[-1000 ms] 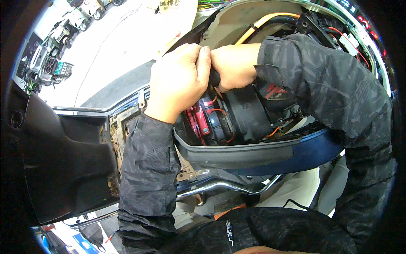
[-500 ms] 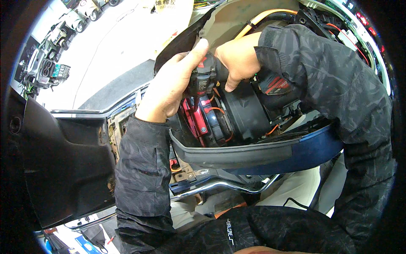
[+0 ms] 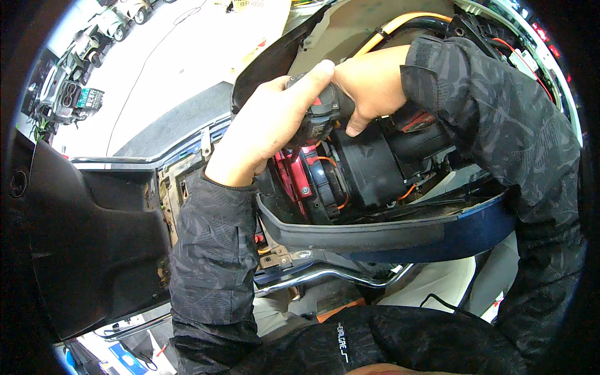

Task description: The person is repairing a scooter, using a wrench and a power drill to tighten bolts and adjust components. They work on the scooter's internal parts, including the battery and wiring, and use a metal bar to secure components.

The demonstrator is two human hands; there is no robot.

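Hands [image 3: 272, 119] [image 3: 375, 87] wrapped around black power tool [image 3: 321, 120], farther right than before, near red part [image 3: 299, 184]

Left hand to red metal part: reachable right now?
Probably yes: the red metal part is close by, its lower portion uncovered. But the left hand is gripping the black tool, so it would likely need to let go first.

Looks like a scooter repair workshop, judging by parked pale and grey scooters [image 3: 111, 26] along the left edge of the white floor [image 3: 165, 65] and a dark-blue plastic scooter body [image 3: 431, 242], opened to thin orange wires [image 3: 408, 192].
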